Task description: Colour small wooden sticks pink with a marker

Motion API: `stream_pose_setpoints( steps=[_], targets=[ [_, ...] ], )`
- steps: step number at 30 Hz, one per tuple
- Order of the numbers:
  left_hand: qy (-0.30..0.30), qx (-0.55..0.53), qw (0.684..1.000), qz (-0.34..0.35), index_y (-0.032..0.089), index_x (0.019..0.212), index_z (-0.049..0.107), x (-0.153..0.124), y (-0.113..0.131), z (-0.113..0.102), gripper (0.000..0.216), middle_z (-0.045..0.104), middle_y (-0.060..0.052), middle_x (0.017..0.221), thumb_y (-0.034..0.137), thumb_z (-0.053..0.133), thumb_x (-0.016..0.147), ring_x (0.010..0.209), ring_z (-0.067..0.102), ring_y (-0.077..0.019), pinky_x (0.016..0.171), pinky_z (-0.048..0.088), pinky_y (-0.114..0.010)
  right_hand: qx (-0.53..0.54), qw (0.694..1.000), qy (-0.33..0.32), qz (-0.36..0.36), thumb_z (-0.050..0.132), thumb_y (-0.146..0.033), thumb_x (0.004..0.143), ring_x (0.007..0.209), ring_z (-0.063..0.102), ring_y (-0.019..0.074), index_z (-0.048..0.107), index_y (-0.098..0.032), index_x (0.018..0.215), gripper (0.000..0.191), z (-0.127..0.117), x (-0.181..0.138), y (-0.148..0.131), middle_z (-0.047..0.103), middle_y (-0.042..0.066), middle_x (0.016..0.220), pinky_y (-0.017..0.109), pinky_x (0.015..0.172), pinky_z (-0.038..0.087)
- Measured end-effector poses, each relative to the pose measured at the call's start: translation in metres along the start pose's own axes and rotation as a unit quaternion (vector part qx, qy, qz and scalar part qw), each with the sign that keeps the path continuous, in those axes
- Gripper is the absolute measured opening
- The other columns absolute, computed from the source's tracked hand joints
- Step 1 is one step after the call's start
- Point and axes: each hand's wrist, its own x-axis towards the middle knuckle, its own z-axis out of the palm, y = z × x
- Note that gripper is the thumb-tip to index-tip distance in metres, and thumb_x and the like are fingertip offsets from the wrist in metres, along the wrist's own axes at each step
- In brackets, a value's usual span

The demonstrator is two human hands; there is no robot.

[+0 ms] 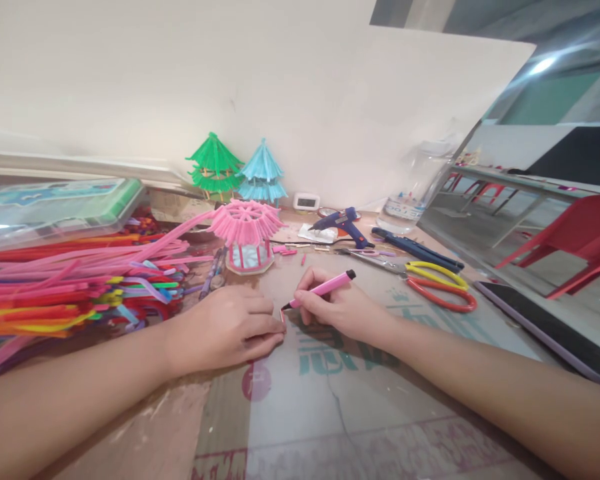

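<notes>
My right hand (327, 303) is closed around a pink marker pen (333, 283), its dark tip pointing down and left. That tip meets a short thin pinkish stick (282, 316) lying on the board. My left hand (237, 323) rests palm down, its fingertips pinching the stick at its near end. Just beyond the hands stands a small pavilion model with a pink fuzzy roof (245, 222) and a pale base (250, 261). Behind it are a green tiered roof model (214, 163) and a light blue one (263, 170).
Bundled pipe cleaners (80, 287) and a plastic case (60, 203) fill the left side. A blue glue gun (345, 223), scissors with red and yellow handles (443, 287), dark-handled pliers (415, 250), a phone (545, 327) and a clear jar (410, 193) lie right. A small digital clock (307, 201) stands behind.
</notes>
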Motion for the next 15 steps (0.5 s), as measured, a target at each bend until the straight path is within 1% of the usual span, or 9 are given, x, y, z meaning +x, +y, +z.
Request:
stream_pose_setpoints(
  steps=[8,11,15],
  targets=[
    [0.004,0.015,1.000,-0.009,0.019,0.086,0.069,-0.0016,0.0002,0.0006,0.027,0.065,-0.002,0.067,0.023,0.044,0.096,0.061,0.059,-0.0136,0.058,0.043,-0.026,0.000,1.000,-0.005,-0.007,0.056,-0.032,0.084,0.053,0.049,0.0109,0.046,-0.021,0.077,0.016,0.0007,0.0006,-0.0004,0.055,-0.005,0.057,0.023,0.051,0.039],
    [0.004,0.016,1.000,-0.001,0.020,0.090,0.070,-0.0017,0.0001,0.0002,0.025,0.065,-0.002,0.067,0.022,0.046,0.095,0.061,0.059,-0.0139,0.057,0.042,-0.027,-0.008,1.000,-0.005,-0.015,0.055,-0.032,0.084,0.055,0.050,0.0110,0.047,-0.021,0.077,0.016,0.0009,0.0008,0.0005,0.056,-0.004,0.058,0.024,0.054,0.040],
    [-0.001,0.005,1.000,0.004,0.019,0.089,0.070,-0.0005,0.0006,-0.0011,0.024,0.065,-0.002,0.066,0.021,0.047,0.094,0.060,0.059,-0.0133,0.056,0.043,-0.026,-0.002,1.000,-0.006,-0.014,0.056,-0.033,0.083,0.054,0.050,0.0113,0.047,-0.021,0.077,0.016,0.0011,0.0013,0.0004,0.055,-0.005,0.058,0.024,0.053,0.039]
  ],
)
